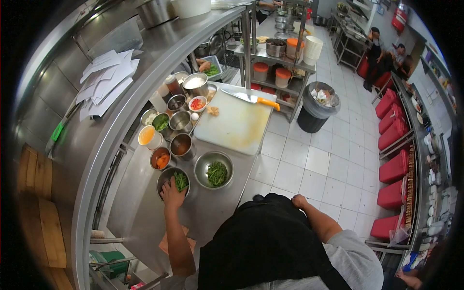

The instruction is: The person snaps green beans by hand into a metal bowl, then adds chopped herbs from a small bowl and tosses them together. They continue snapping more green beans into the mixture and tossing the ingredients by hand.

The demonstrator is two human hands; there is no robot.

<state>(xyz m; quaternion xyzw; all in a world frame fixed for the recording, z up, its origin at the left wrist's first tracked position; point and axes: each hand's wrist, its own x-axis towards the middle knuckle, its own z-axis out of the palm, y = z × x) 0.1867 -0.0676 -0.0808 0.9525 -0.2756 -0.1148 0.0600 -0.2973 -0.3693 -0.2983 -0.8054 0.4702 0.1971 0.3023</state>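
Observation:
My left hand (172, 193) reaches into a steel bowl (160, 182) of cut green vegetables (181, 181), its fingers at the greens; whether they grip any is hidden. To the right of it a wider steel bowl (198, 168) holds more chopped greens (216, 174). My right hand (299, 201) hangs at the right of the black apron, away from the counter, its fingers curled and what they may hold too small to make out. Beyond the bowls lies a white cutting board (232, 123) with an orange-handled knife (251, 98) along its far edge.
Containers of carrots (162, 161), sauce (181, 145) and chopped herbs (160, 122) crowd the counter beside the board. A raised steel shelf (108, 104) runs along the left. A lined bin (311, 116) stands on the floor. Several people are farther off.

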